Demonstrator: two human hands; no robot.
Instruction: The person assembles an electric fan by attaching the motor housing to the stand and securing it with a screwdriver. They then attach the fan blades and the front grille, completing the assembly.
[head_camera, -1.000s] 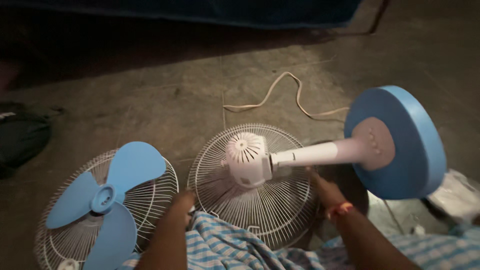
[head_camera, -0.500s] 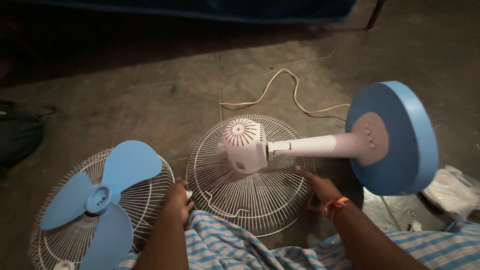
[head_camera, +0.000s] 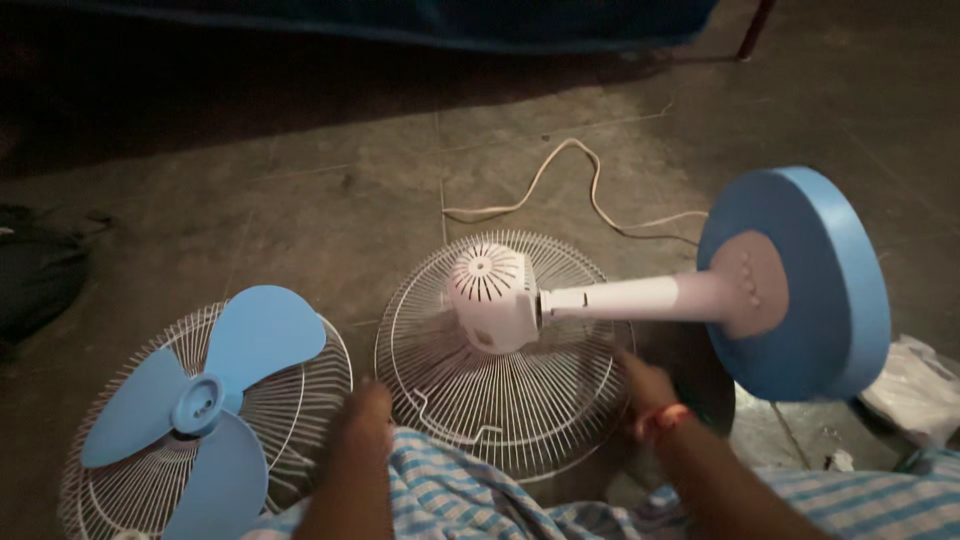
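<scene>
A stand fan lies on its side on the floor: a white motor housing (head_camera: 490, 296), a white pole (head_camera: 640, 298) and a round blue base (head_camera: 810, 285) tipped up at the right. A white wire grille (head_camera: 500, 390) sits behind the motor. My right hand (head_camera: 645, 385), with a red and yellow band on its wrist, grips the grille's right rim. My left hand (head_camera: 365, 420) rests at the grille's left rim, blurred, fingers curled at the wires. A second wire grille (head_camera: 290, 400) lies at the left with a blue three-blade propeller (head_camera: 205, 400) on it.
A pale power cord (head_camera: 570, 190) snakes over the grey tiled floor behind the fan. A dark bag (head_camera: 35, 275) lies at the far left. A crumpled white plastic bag (head_camera: 915, 385) sits at the right. My blue and white checked cloth (head_camera: 470, 500) fills the bottom edge.
The view has shifted slightly. My left hand has slid a little down and right along the grille's rim and is now blurred. The right hand stays on the right rim.
</scene>
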